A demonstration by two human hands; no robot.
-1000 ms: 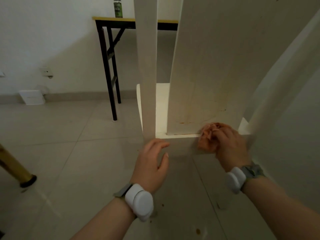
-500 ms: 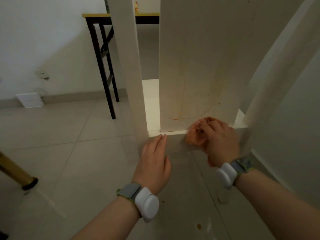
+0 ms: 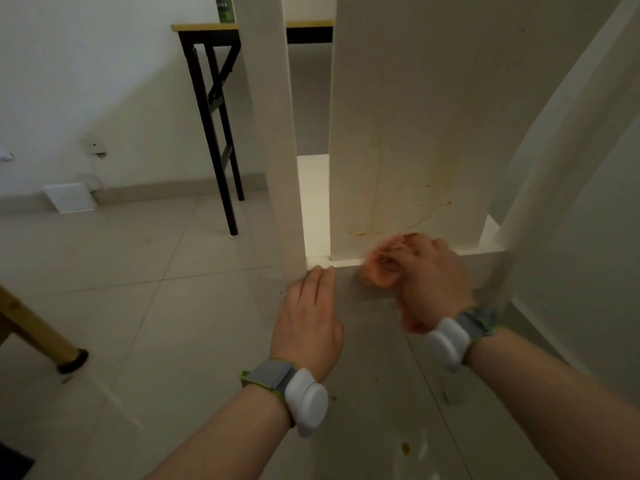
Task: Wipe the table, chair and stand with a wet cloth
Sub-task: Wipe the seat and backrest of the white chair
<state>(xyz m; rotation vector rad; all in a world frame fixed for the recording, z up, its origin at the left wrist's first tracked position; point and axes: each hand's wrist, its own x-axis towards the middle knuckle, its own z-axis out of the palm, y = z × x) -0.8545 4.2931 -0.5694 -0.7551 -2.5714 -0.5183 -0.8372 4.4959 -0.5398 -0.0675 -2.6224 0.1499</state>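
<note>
Through the head camera, your right hand point(image 3: 433, 282) is curled tight round the bunched pink cloth point(image 3: 381, 268), pressing it where the wide back panel of the white chair point(image 3: 415, 98) meets the seat rail. Your left hand point(image 3: 308, 317) lies flat on that rail just beside the left post, fingers straight and together. Brace the chair with it. I'd then work the cloth up over the orange-brown stain point(image 3: 419, 213) above your knuckles in short, firm strokes. The tiled floor point(image 3: 138, 271) shows an orange spot point(image 3: 405, 446) between your forearms. Beyond, a black-legged table point(image 3: 204, 27) stands by the wall, and a wooden leg point(image 3: 38, 334) enters at left.
</note>
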